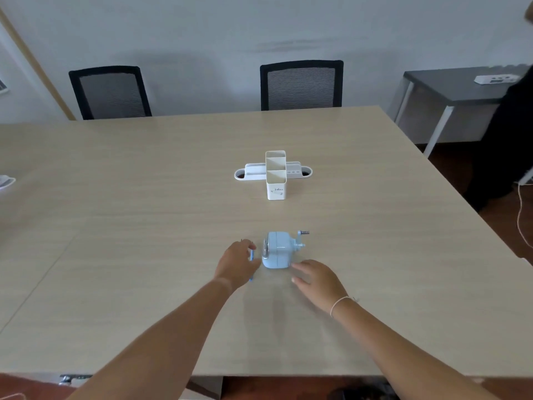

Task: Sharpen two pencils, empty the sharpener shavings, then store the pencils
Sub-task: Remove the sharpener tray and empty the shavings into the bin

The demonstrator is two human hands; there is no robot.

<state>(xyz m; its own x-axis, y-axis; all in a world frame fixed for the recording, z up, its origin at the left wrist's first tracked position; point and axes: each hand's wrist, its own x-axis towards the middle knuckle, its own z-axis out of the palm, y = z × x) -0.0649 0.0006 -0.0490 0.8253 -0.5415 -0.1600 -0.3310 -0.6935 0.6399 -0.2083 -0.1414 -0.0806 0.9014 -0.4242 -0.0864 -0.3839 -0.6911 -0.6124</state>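
A light blue crank sharpener (279, 249) stands on the wooden table (144, 226), its handle pointing right. My left hand (237, 262) lies just left of it, curled over a blue pencil (251, 256) that runs along the table under the fingers. A dark tip shows beyond the knuckles; I cannot tell whether a second pencil lies there. My right hand (315, 277) hovers at the sharpener's near right corner, fingers spread, holding nothing. Farther back stands a white pencil holder (276, 176) with divided compartments and low side trays.
Two black mesh chairs (301, 85) stand at the table's far edge. A dark side table (455, 88) with a white power strip sits at the back right. A person in dark clothing (507, 140) stands at the right edge.
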